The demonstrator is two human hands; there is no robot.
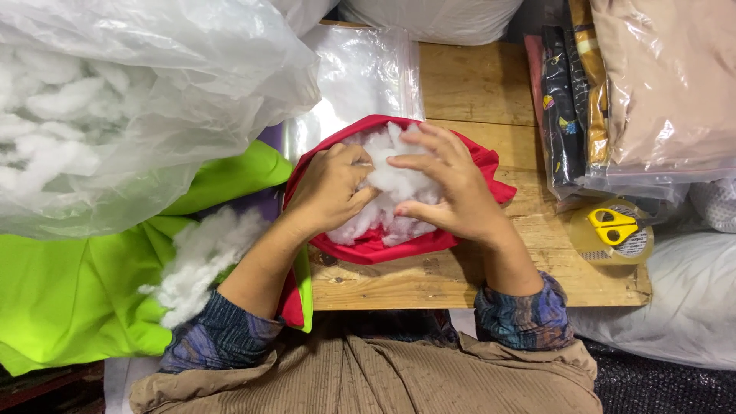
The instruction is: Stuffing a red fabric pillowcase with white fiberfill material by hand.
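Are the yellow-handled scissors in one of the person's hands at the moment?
No, the yellow-handled scissors lie on a tape roll, while both hands press white stuffing into the red cover.
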